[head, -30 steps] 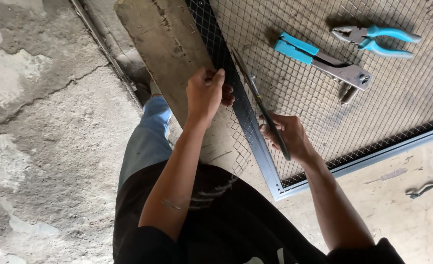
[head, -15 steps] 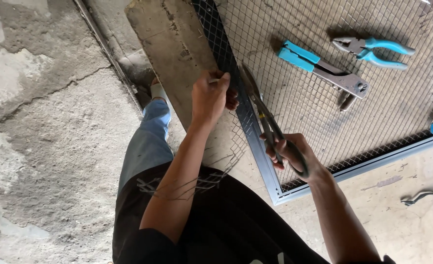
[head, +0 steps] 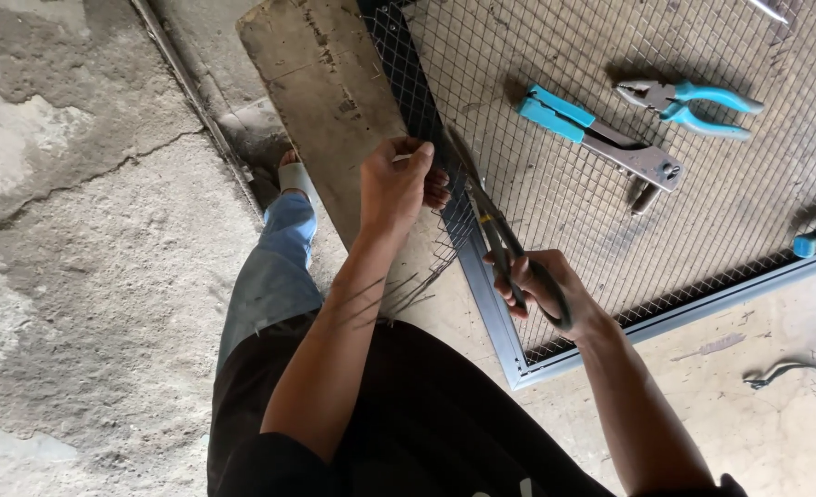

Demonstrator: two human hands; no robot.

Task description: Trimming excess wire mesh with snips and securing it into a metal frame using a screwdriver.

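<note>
Two hands are busy at the frame's near edge. A loose strip of wire mesh point(head: 445, 244) is pinched in the left hand point(head: 397, 189) and held taut, so the blades can bite cleanly. Black-handled snips point(head: 504, 248) are gripped by the right hand point(head: 546, 290), fingers curled round the handles, blades laid along the grey metal frame point(head: 491, 308). Blue-handled pliers point(head: 688, 97) and a riveter point(head: 601, 138) are parked on the mesh panel point(head: 610, 221), within reach.

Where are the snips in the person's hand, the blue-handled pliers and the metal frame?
snips point(head: 492, 228), head view, on the blades just above the right hand.
blue-handled pliers point(head: 693, 98), head view, on the handles.
metal frame point(head: 491, 308), head view, on the bare left rail.
</note>
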